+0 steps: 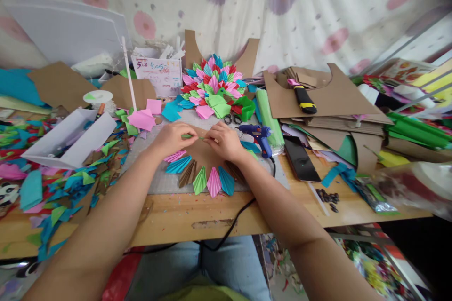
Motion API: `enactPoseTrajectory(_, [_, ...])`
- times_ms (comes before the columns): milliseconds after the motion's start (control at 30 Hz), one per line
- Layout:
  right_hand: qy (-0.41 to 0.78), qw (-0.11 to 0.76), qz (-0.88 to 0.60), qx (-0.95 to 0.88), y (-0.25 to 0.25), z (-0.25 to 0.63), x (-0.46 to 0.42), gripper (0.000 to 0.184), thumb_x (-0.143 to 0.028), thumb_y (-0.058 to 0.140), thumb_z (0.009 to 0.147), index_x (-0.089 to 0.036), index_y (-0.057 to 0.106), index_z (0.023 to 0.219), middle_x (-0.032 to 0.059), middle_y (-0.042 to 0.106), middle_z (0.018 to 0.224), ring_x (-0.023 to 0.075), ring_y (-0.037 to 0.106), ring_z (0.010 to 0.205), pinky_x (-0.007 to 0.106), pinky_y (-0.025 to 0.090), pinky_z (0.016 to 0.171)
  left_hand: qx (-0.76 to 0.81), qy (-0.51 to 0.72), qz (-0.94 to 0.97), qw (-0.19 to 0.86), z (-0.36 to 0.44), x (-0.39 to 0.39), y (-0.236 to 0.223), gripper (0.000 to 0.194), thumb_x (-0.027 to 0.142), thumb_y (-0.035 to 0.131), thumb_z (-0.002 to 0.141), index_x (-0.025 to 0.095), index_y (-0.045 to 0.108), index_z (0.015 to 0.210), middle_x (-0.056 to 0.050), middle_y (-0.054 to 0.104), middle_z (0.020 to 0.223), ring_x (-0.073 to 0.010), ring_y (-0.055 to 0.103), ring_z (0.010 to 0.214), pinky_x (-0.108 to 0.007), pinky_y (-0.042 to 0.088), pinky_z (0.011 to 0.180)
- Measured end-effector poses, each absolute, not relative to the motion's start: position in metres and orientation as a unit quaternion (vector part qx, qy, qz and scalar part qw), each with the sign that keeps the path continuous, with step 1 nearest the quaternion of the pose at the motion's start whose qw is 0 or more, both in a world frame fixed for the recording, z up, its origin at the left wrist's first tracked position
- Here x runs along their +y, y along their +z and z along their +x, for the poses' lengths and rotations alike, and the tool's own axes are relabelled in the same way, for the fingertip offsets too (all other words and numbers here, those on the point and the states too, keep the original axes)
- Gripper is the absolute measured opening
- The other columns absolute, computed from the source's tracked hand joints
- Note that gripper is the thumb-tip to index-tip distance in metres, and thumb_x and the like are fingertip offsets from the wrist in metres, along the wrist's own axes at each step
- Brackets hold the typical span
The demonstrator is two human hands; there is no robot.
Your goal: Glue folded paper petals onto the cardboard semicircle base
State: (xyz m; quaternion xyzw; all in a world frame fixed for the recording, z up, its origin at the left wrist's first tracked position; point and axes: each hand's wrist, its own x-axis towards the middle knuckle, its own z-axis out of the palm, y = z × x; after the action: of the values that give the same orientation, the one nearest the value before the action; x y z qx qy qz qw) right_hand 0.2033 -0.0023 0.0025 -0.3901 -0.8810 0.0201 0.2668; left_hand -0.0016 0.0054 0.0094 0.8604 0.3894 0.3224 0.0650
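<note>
My left hand [176,138] and my right hand [224,142] meet above a brown cardboard piece [202,154]. Between their pinched fingertips is a small strip of green paper [188,136], mostly covered by the fingers. Pleated paper fans in pink [213,182], blue [226,180], green [199,180] and brown [188,173] stick out around the cardboard's near edge. A blue hot glue gun [259,137] lies just right of my right hand. The cardboard's far side is partly hidden by my hands.
Behind stands a dome of colourful pleated paper [213,80]. Scissors [232,119], a phone [301,158] and a cutter knife [304,99] on stacked cardboard [339,99] are at right. Left are a white box [67,143] and paper scraps [67,188]. A black cord [235,221] crosses the front edge.
</note>
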Motion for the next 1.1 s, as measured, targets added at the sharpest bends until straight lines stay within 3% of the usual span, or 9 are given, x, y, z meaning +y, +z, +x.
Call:
enactPoseTrajectory(233, [0.044,0.261,-0.421,-0.868,0.002,0.205,-0.003,0.011,-0.025,0.057,0.084,-0.018,0.063,0.077,0.0033,0.061,0.075,0.0171,0.050,0.080,0.027,0.036,0.070,0.438,0.286,0.846,0.103,-0.010,0.008,0.013,0.017,0.031,0.053,0.080,0.024,0.068,0.080,0.000,0.071,0.087,-0.0164,0.062,0.083,-0.027,0.045,0.076])
enactPoseTrajectory(400, [0.050,0.240,-0.434,-0.867,0.002,0.204,-0.003,0.011,-0.025,0.058,0.084,-0.018,0.063,0.078,0.0035,0.061,0.075,0.0171,0.051,0.080,0.027,0.036,0.069,0.467,0.292,0.826,0.124,-0.018,0.011,0.013,0.017,0.034,0.055,0.079,0.023,0.068,0.075,0.000,0.070,0.083,-0.0154,0.060,0.077,-0.026,0.044,0.071])
enactPoseTrajectory(700, [0.000,0.215,-0.453,-0.865,0.004,0.211,-0.006,0.011,-0.025,0.058,0.085,-0.017,0.063,0.078,0.0062,0.062,0.079,0.0195,0.050,0.084,0.028,0.036,0.067,0.546,0.502,0.626,0.240,-0.018,0.018,0.005,0.020,0.037,0.058,0.074,0.017,0.060,0.074,-0.001,0.065,0.072,-0.0118,0.058,0.065,-0.023,0.047,0.062])
enactPoseTrajectory(833, [-0.018,0.210,-0.448,-0.869,0.006,0.208,-0.010,0.012,-0.025,0.057,0.086,-0.017,0.065,0.081,0.0072,0.062,0.081,0.0204,0.049,0.085,0.030,0.037,0.069,0.521,0.441,0.663,0.306,0.003,0.009,0.006,0.023,0.040,0.060,0.073,0.017,0.059,0.078,-0.002,0.065,0.072,-0.0137,0.060,0.069,-0.025,0.047,0.063])
enactPoseTrajectory(967, [-0.018,0.218,-0.441,-0.871,0.005,0.206,-0.011,0.014,-0.026,0.056,0.087,-0.017,0.066,0.083,0.0077,0.062,0.082,0.0205,0.049,0.085,0.030,0.038,0.071,0.524,0.389,0.669,0.355,0.013,0.002,0.010,0.030,0.038,0.064,0.069,0.019,0.059,0.090,0.003,0.060,0.060,-0.0132,0.057,0.059,-0.023,0.043,0.054])
enactPoseTrajectory(1100, [-0.016,0.226,-0.439,-0.870,0.003,0.206,-0.010,0.016,-0.030,0.057,0.086,-0.018,0.066,0.084,0.0074,0.062,0.082,0.0203,0.049,0.085,0.030,0.037,0.070,0.527,0.395,0.644,0.390,0.014,0.001,0.011,0.028,0.032,0.067,0.065,0.018,0.058,0.088,0.004,0.058,0.057,-0.0121,0.055,0.054,-0.022,0.042,0.049])
